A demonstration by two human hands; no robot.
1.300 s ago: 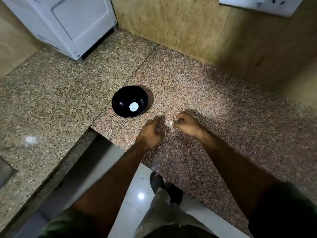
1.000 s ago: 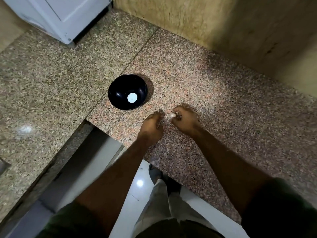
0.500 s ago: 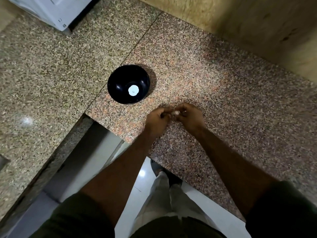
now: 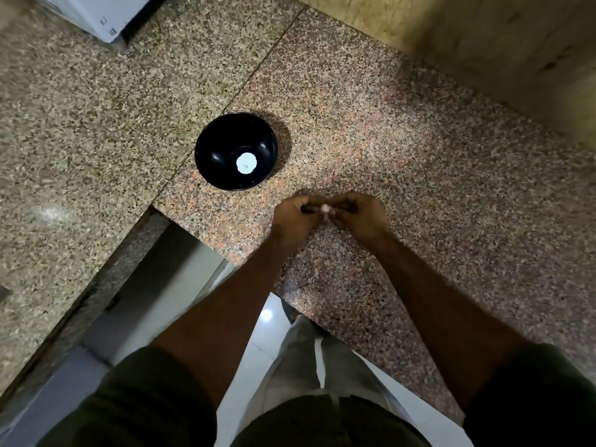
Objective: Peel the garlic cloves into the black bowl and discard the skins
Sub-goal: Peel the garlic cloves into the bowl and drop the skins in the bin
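Left hand (image 4: 295, 214) and right hand (image 4: 361, 212) meet over a speckled granite counter (image 4: 419, 175), both pinching a small pale garlic clove (image 4: 325, 208), mostly hidden by fingers. A black bowl (image 4: 219, 156) sits nearby, white appliance (image 4: 106, 14) cut off at top.

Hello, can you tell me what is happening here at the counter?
A person stands at a granite counter and holds a small garlic clove between both hands, left hand and right hand, pinching it as if peeling. The black bowl sits apart, up and left, with one pale round thing inside.
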